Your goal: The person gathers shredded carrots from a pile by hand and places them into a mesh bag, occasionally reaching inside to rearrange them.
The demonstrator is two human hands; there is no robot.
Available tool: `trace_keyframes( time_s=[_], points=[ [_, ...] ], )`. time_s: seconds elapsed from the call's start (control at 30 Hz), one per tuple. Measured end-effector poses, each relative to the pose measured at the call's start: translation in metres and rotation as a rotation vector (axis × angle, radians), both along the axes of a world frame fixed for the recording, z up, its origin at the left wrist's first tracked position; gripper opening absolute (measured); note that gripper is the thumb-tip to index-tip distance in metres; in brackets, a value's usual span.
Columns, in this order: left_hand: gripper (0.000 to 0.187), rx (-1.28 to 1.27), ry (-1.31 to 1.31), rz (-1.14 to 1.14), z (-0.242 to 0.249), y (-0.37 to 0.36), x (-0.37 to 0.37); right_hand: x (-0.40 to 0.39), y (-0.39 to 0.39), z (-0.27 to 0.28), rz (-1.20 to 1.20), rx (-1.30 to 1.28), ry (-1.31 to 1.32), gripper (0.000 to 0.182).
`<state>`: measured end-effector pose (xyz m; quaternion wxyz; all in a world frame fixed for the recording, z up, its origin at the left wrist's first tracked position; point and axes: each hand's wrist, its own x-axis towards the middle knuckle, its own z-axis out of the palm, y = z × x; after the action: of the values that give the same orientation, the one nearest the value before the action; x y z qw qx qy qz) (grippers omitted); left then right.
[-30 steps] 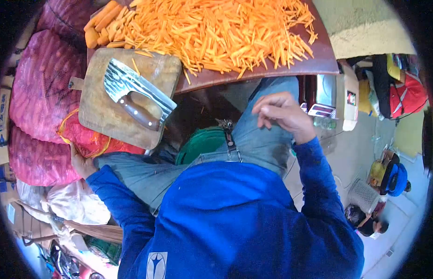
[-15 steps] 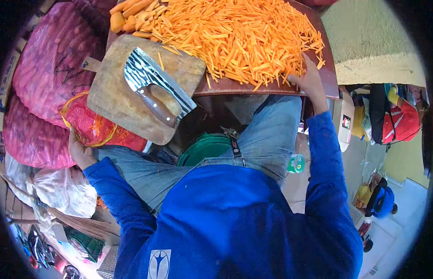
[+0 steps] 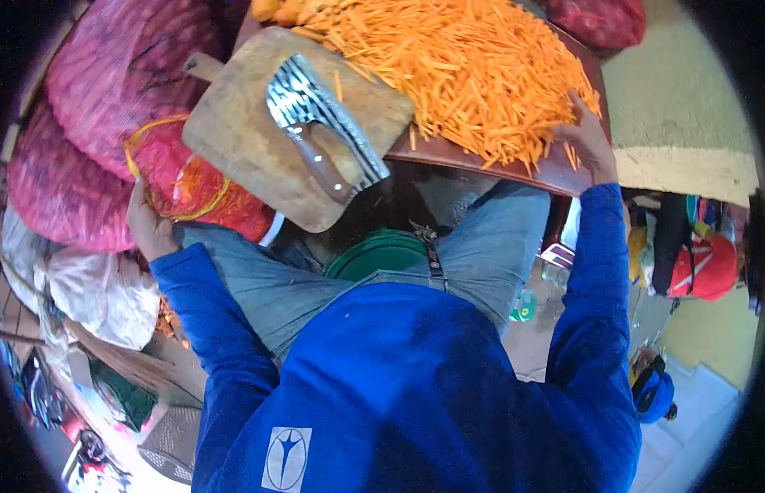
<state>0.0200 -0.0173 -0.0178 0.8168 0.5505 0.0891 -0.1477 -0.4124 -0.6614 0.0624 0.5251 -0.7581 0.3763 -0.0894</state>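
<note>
A large heap of orange carrot sticks (image 3: 473,74) lies on the dark red table (image 3: 555,168). My right hand (image 3: 589,141) is at the heap's right edge, fingers apart, with nothing held. A cleaver (image 3: 321,127) with a patterned blade and brown handle rests on the wooden cutting board (image 3: 234,123), beside a single stick. My left hand (image 3: 150,226) is next to the red net bag (image 3: 205,185) with a yellow rim, its fingers spread; whether they touch the bag is unclear.
Big pink mesh sacks (image 3: 111,99) stand at the left, above white plastic bags (image 3: 107,296). A green bucket (image 3: 378,256) is between the knees. Another red mesh sack (image 3: 600,18) lies at the top right. A person in red (image 3: 711,267) is at the far right.
The view has shifted, so the board, cleaver and heap appear farther right. My right hand has drawn slightly away from the heap, fingers still apart. My left hand remains beside the net bag.
</note>
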Motion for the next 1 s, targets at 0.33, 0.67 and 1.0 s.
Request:
trace_keyframes(
  time_s=[0.33,0.67,1.0],
  points=[
    [0.027,-0.137,-0.048,0.032,-0.003,-0.001,0.000,0.061,0.029,-0.005,-0.034,-0.276,-0.006,0.084],
    [0.022,-0.153,-0.051,0.094,-0.002,0.005,-0.003,0.086,0.014,-0.024,-0.221,-0.350,-0.093,0.074],
    [0.020,-0.331,-0.009,0.174,0.004,0.001,-0.023,0.056,-0.014,-0.048,-0.251,-0.211,-0.284,0.056]
  ],
)
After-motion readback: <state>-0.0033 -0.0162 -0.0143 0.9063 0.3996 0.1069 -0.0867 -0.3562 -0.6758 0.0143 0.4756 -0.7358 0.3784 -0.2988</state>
